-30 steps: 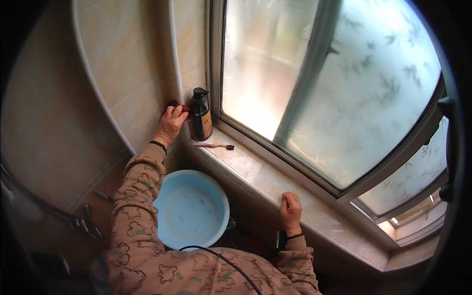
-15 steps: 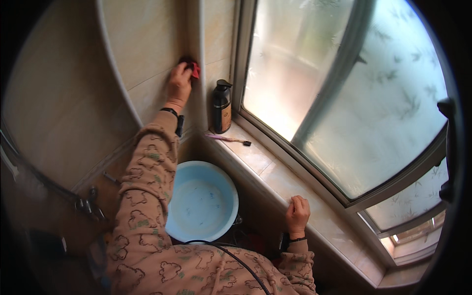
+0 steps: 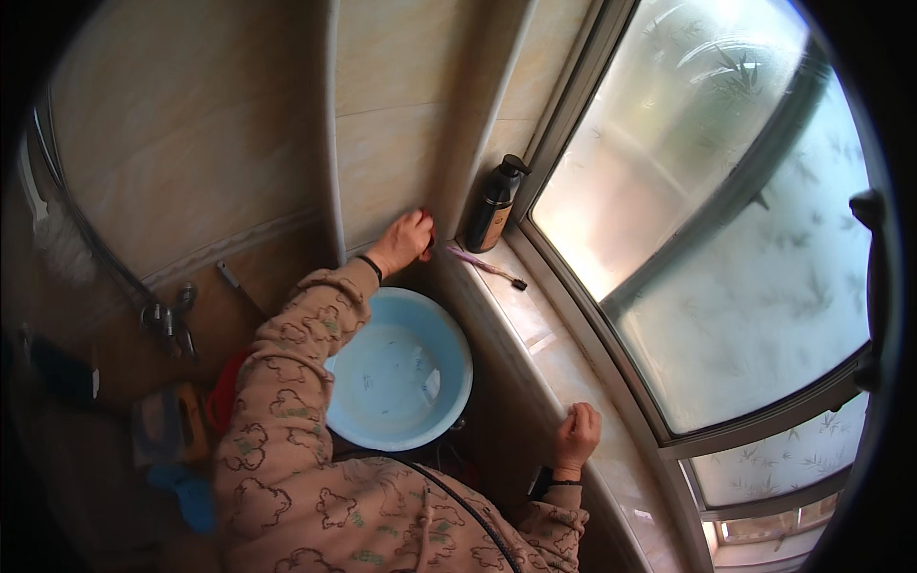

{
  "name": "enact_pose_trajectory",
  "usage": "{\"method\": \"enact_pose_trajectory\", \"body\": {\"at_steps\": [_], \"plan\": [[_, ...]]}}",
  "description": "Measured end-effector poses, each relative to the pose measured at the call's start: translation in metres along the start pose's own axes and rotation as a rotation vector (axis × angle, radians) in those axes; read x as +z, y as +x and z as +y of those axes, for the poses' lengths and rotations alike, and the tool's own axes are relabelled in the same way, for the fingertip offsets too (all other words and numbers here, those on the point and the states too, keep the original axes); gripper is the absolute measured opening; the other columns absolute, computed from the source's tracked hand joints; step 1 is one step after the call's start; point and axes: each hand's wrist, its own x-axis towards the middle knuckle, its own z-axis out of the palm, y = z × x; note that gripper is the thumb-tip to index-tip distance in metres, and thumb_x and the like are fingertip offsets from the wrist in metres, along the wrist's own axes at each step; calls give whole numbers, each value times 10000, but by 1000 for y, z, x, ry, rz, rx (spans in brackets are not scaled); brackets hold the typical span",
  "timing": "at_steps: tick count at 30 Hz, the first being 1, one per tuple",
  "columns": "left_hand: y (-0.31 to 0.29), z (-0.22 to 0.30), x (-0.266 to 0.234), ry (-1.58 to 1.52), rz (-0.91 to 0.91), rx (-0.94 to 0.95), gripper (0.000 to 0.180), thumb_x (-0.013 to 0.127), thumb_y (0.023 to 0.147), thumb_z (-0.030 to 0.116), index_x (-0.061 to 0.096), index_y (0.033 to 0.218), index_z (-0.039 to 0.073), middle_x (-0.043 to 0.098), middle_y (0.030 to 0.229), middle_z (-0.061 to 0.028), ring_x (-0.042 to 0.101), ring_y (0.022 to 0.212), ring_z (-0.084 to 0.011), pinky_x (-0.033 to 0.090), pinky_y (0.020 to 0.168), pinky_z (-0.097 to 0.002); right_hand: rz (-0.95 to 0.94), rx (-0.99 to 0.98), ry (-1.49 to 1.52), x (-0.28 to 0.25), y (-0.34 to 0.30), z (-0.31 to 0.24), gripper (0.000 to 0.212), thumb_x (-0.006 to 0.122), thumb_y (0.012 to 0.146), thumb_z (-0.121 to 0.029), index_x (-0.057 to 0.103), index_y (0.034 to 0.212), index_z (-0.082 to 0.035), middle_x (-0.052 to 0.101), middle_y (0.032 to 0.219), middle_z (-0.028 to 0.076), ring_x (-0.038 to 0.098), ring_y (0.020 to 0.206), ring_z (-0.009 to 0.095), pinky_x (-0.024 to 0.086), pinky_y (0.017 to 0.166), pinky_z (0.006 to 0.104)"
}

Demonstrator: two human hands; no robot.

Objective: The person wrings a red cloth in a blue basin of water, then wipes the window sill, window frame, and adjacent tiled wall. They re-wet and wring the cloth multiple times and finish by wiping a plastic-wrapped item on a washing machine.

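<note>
My left hand [image 3: 403,243] is closed on a red cloth [image 3: 429,248], mostly covered by the fingers. It presses the cloth low against the tiled wall [image 3: 392,162], close to the corner by the window sill. A light blue basin [image 3: 458,382] lies just below my left forearm, with what looks like shallow water in it. At the front edge of the sill [image 3: 564,368] rests my right hand [image 3: 577,435], its fingers curled in and nothing visible in them.
On the sill's far end stand a dark pump bottle [image 3: 494,205] and a toothbrush [image 3: 489,268]. A frosted window [image 3: 707,239] rises along the right. To the left are a wall tap [image 3: 167,320] with a hose, a plastic box [image 3: 162,425] and a blue item [image 3: 191,492].
My left hand has slid down the wall with the red cloth, toward the sill's height. The view has turned left. My right hand stays at the sill's edge.
</note>
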Motion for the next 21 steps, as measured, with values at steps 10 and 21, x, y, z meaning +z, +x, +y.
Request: {"method": "enact_pose_trajectory", "body": {"at_steps": [10, 21], "plan": [[55, -99, -140, 506, 306, 61, 214, 662, 800, 110, 683, 1013, 90, 584, 1181, -47, 531, 1092, -271, 485, 901, -378, -20, -14, -24, 1, 2, -3, 168, 579, 764, 67, 616, 889, -39, 645, 957, 130, 585, 836, 345, 492, 743, 435], [-37, -43, -83, 267, -35, 65, 246, 680, 759, 146, 669, 972, 23, 585, 1044, -80, 542, 987, -244, 487, 844, -352, 3, -60, -5, 1, -1, 1, 190, 590, 760, 64, 627, 917, -35, 648, 977, 127, 589, 834, 339, 491, 748, 440]]}}
